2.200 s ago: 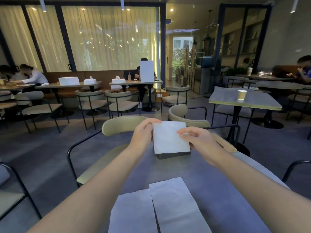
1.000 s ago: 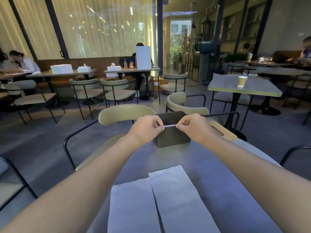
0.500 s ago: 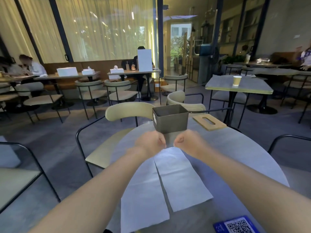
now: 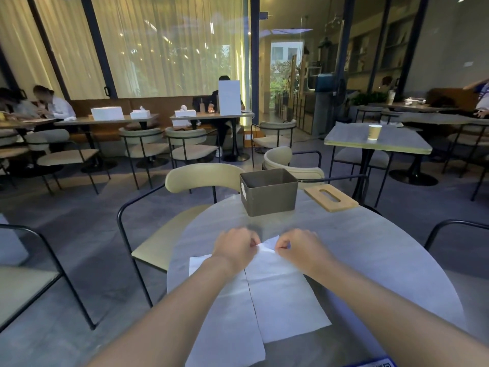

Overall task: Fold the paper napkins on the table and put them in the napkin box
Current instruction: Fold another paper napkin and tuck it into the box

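Two white paper napkins lie side by side on the round grey table (image 4: pixel 370 250). My left hand (image 4: pixel 235 247) and my right hand (image 4: pixel 301 247) both pinch the far edge of the right napkin (image 4: pixel 283 298), which is lifted and crumpled between them. The left napkin (image 4: pixel 227 313) lies flat under my left forearm. An open grey-brown napkin box (image 4: pixel 270 193) stands at the far side of the table, beyond both hands. I cannot see into the box.
A wooden lid with a slot (image 4: pixel 330 197) lies right of the box. A beige chair (image 4: pixel 201 178) stands behind the table, another chair frame (image 4: pixel 455 226) at the right. A blue card (image 4: pixel 375 364) lies at the near table edge.
Both hands pushed a folded napkin into the box, let go and drew back toward me. They have now closed on the far edge of the right napkin and lifted it.
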{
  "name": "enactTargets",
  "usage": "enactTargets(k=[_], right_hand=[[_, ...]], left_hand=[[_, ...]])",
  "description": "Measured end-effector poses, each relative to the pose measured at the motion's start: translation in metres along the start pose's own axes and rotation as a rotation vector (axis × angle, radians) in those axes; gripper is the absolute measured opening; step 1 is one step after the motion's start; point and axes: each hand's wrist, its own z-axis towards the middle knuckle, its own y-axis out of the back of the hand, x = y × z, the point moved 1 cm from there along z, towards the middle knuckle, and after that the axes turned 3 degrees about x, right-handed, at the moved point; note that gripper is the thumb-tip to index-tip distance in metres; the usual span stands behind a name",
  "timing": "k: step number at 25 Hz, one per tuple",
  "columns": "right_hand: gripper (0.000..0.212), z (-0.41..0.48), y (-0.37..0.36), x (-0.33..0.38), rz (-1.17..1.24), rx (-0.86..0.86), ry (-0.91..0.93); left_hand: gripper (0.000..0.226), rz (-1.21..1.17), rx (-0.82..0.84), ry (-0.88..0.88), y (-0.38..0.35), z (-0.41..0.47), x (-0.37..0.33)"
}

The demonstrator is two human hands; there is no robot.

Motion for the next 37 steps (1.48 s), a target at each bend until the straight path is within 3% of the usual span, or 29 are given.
enactTargets(k=[2,4,7,11,14,17,19,22,23,27,31,37], right_hand=[[0.015,0.005,-0.003,-0.004,0.045,0.0,0.014],[0.009,0.01,0.003,-0.004,0.287,-0.072,-0.013],[0.03,0.009,0.018,0.0,0.637,-0.018,-0.125],[0.026,0.002,0.025,0.008,0.721,0.139,-0.162],[0.017,0.003,0.026,0.012,0.756,0.105,-0.155],[0.024,0.01,0.031,0.008,0.879,0.062,-0.19],[0.028,0.013,0.037,0.005,0.978,0.055,-0.216],[0.03,0.014,0.041,0.003,1.044,0.041,-0.213],[0.03,0.014,0.041,0.003,1.046,0.041,-0.215],[0.032,0.015,0.034,0.003,1.092,0.077,-0.2],[0.027,0.012,0.037,-0.002,1.155,0.072,-0.149],[0.023,0.014,0.044,0.0,1.181,0.031,-0.023]], left_hand=[[0.025,0.009,-0.036,-0.019,-0.001,0.001,-0.003],[0.025,0.005,-0.077,-0.059,0.006,0.003,-0.006],[0.023,-0.12,-0.152,-0.034,0.03,0.019,-0.001],[0.019,-0.208,-0.2,-0.052,0.061,0.034,0.005],[0.006,-0.266,-0.257,-0.049,0.065,0.038,0.007],[0.019,-0.466,-0.345,0.048,0.063,0.031,0.009],[0.032,-0.616,-0.23,0.162,0.063,0.023,0.008],[0.058,-0.838,0.266,0.314,0.056,0.005,-0.001],[0.055,-0.905,0.353,0.307,0.052,0.003,-0.002],[0.029,-1.107,0.311,0.232,0.042,0.009,0.0],[0.023,-1.178,0.257,0.245,0.041,0.01,0.007],[0.026,-1.325,0.209,0.09,0.05,0.008,0.003]])
